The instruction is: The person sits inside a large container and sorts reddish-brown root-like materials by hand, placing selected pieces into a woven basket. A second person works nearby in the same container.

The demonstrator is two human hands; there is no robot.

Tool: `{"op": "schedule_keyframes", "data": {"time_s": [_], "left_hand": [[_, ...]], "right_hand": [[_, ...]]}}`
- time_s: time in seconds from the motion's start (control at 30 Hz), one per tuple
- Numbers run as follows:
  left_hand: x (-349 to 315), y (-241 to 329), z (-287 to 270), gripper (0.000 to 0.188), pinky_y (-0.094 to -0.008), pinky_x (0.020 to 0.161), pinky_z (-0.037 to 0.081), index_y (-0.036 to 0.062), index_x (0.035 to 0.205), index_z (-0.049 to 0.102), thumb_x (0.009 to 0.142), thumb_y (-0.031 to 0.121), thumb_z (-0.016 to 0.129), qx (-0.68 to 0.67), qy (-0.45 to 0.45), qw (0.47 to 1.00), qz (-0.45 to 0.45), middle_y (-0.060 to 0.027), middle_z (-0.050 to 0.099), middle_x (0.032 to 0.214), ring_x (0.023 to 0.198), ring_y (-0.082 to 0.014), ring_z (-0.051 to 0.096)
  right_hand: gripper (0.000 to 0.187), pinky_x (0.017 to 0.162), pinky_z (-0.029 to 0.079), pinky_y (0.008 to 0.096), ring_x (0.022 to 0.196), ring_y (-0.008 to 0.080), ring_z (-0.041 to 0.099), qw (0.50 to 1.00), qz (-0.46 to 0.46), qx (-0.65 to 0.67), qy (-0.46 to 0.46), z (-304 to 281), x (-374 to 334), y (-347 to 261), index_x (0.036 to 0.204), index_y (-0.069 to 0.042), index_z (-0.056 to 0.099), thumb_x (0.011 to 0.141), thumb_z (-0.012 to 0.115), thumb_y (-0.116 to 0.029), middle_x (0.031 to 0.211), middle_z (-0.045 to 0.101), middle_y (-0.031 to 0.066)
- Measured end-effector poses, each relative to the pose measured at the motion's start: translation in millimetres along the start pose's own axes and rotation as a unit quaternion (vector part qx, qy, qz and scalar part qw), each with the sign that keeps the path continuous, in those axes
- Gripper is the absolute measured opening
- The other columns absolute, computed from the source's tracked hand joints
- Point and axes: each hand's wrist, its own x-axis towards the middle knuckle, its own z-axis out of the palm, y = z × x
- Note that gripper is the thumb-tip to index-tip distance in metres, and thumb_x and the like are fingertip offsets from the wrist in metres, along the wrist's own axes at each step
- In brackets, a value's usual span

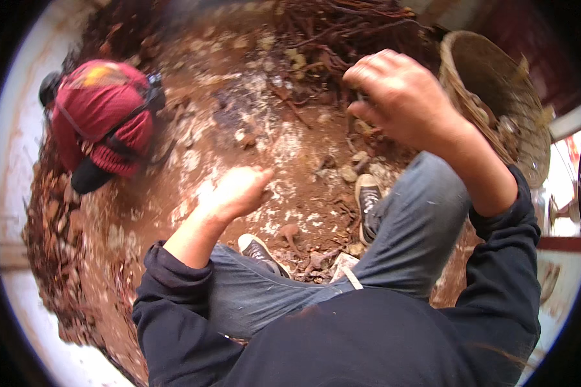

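My right hand [400, 93] is raised over the far right of the ground, near a woven basket [452, 74]. Its fingers curl toward the thumb around a dark gap, and whatever they hold, if anything, cannot be made out. Lower and to the left, my left hand [239, 190] hovers above the reddish-brown dirt [193, 161], its fingers folded in and washed out by bright light. What may be inside it is hidden. Past my right hand lies a heap of long, thin, reddish-brown roots or twigs [348, 29].
At the left is a red knitted hat [103, 116] with dark straps, seemingly on another person. Small stones [348, 173] and debris [319, 261] lie around my shoes [368, 200]. Rubble [61, 226] edges the ground by a pale wall [19, 168].
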Motion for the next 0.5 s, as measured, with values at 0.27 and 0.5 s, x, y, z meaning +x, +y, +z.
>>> {"op": "schedule_keyframes", "data": {"time_s": [0.27,0.5], "left_hand": [[-32.0,17.4,1.2,0.038,-0.043,0.075,0.05,0.0045,0.107,0.058,0.078,0.027,0.067,-0.043,-0.162,0.986,-0.008,-0.0171,0.063,0.088,0.087,-0.0344,0.062],[-20.3,7.9,-8.4,0.04,-0.0411,0.078,0.05,0.0043,0.11,0.059,0.078,0.025,0.068,-0.061,-0.104,0.992,-0.03,-0.0171,0.064,0.098,0.091,-0.0349,0.061]], "right_hand": [[0.024,0.076,0.049,0.0406,0.089,0.0278,0.061,0.801,-0.134,0.059,-0.581,74.2,2.1,-33.9,0.097,-0.006,0.058,0.081,0.063,-0.022,0.088,0.063,0.0124],[0.039,0.076,0.049,0.0413,0.089,0.0329,0.06,0.936,-0.017,0.114,-0.332,70.6,6.2,2.3,0.11,-0.007,0.057,0.077,0.07,-0.024,0.093,0.063,0.0147]]}}
